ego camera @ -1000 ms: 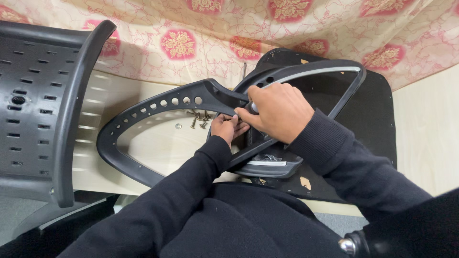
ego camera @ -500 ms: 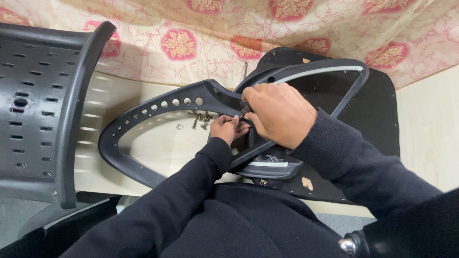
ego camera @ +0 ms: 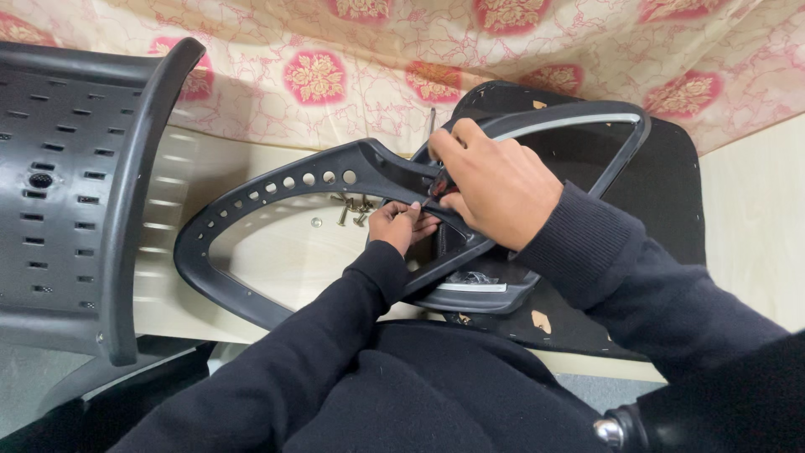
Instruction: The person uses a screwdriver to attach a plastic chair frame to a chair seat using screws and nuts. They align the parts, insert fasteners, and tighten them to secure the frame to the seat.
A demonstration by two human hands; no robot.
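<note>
A black plastic chair armrest frame (ego camera: 251, 197) with a row of round holes lies across the pale table (ego camera: 746, 218). My left hand (ego camera: 401, 223) reaches under its middle bar and pinches something small there, hidden by the fingers. My right hand (ego camera: 495, 186) is closed around a dark-handled tool, pressing it down at the joint of the frame. A second black loop-shaped armrest (ego camera: 620, 126) lies behind my right hand, over a black seat base (ego camera: 671, 210). Loose brass screws (ego camera: 352, 208) and a washer (ego camera: 315, 222) rest on the table inside the frame.
A perforated black chair back (ego camera: 67, 184) stands at the left, overhanging the table edge. A floral pink cloth (ego camera: 352, 59) covers the far side. A small bag of hardware (ego camera: 470, 278) lies on a grey armrest pad near my body.
My right hand has shifted slightly to the right and downward on the joint. The left hand stays under the bar. The frame has barely moved.
</note>
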